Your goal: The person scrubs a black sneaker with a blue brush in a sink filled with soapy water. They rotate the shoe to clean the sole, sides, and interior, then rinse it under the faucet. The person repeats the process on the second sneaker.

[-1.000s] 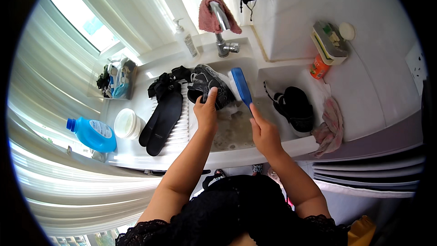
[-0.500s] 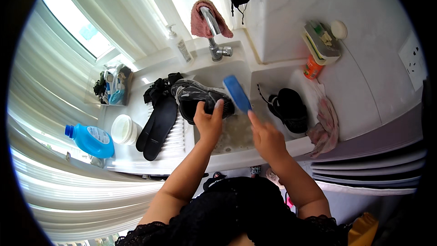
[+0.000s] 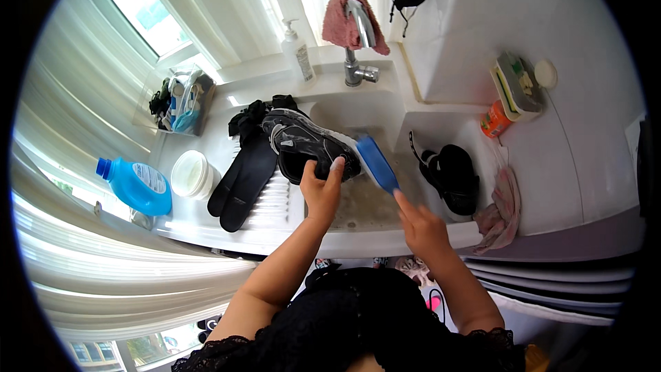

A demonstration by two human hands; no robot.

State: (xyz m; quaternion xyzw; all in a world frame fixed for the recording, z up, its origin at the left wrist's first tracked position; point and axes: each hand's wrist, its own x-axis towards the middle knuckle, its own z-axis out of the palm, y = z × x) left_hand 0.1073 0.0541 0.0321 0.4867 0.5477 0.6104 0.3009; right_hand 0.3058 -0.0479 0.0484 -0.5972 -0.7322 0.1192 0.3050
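Note:
My left hand (image 3: 320,189) grips a black and grey sneaker (image 3: 303,143) by its heel end and holds it tilted over the white sink basin (image 3: 368,203). My right hand (image 3: 420,227) holds a blue scrub brush (image 3: 376,163), whose head lies against the sneaker's end. A second black shoe (image 3: 451,176) lies in the smaller basin to the right. Two black insoles (image 3: 241,179) rest on the drainboard at the left.
A chrome tap (image 3: 358,41) with a pink cloth draped over it stands behind the sink, beside a white pump bottle (image 3: 297,52). A blue detergent bottle (image 3: 134,184) and a white tub (image 3: 189,172) sit at the left. An orange bottle (image 3: 494,119), a sponge holder and a pink rag (image 3: 499,210) are at the right.
The sneaker has turned and come nearer over the basin in my left hand. The brush has tilted and moved down against the shoe's end.

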